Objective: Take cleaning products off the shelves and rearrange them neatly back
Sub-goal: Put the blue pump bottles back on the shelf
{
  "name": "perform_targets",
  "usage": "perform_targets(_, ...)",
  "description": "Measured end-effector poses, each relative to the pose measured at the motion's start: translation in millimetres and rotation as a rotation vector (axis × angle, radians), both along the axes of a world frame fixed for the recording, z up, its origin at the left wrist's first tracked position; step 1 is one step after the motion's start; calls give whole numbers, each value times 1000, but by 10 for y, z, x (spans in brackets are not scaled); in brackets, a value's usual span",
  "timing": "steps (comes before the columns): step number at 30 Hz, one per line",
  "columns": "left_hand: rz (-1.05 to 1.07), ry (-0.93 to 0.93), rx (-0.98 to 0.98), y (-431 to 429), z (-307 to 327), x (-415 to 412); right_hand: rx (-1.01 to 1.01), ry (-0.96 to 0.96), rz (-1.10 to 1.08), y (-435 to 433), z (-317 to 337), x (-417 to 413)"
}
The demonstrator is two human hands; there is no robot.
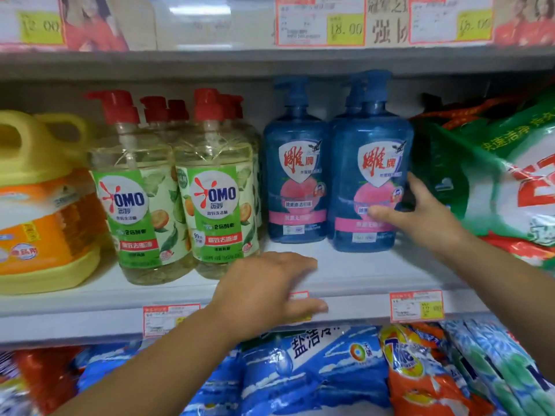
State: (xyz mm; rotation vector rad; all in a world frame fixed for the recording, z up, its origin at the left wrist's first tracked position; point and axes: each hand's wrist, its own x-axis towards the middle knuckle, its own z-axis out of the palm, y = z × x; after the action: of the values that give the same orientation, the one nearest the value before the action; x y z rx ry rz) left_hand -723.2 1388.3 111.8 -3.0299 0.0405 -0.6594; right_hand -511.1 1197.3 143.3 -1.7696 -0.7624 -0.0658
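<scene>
At the far left of the white shelf (pixel 360 277) stands a large yellow plastic jug (pixel 39 205) with an orange label. Just right of it are two clear pump bottles (pixel 135 199) of pale yellow liquid with red caps and green OMO labels. They stand side by side and touching, with more of the same behind them. Your left hand (pixel 267 283) lies near you at the shelf's front edge, below and to the right of those bottles. Its fingers are straight and held together, pointing right, and the thumb is spread apart lower down over a red-bordered price tag (pixel 298 295) on the shelf lip. It holds nothing and is well apart from every bottle. Farther back stand two translucent blue plastic pump bottles with pink-and-white labels, upright and touching each other. The left blue bottle (pixel 295 175) stands untouched. The right blue bottle (pixel 371 163) sits slightly nearer you on the shelf, with another blue pump top showing behind it. Your right hand (pixel 420 214) grips this right blue bottle low on its right side, with the thumb laid across the front of the pink label and the fingers wrapped round the far right flank. Just right of the hand leans a green-and-white plastic detergent bag (pixel 495 175) with red lettering. On the shelf below lie blue, orange and green powder bags (pixel 315 370).
</scene>
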Motion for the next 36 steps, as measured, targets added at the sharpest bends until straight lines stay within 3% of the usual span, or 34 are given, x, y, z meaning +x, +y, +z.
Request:
perform_targets(3, -56, -165, 54, 33, -162, 74, 14, 35, -8, 79, -59, 94)
perform_targets(9, -80, -247, 108, 59, -247, 105, -6, 56, -39, 153, -178, 298)
perform_targets(18, -17, -175, 100, 41, -200, 56, -158, 36, -223, 223, -4, 102)
perform_targets(20, -7, -160, 78, 34, -165, 52, -36, -17, -286, 47, 26, -158)
perform_targets(23, -16, -203, -6, 2, -176, 18, 188, -89, -215, -388, -61, -806)
perform_targets(27, -198, -393, -66, -474, -515, -183, 261, 14, -133, -1183, -555, -1380)
perform_targets(29, -305, -325, -170, -847, -888, -338, 189, 94, -255, -1626, -987, -1474)
perform_targets(32, -295, -32, -423, -1273, -1502, -489, -62, 275, -451, -2261, -1719, -1539)
perform_targets(36, -282, 202, -485, -1541, -2089, -607, -398, 704, -244, -2718, -2351, -1646)
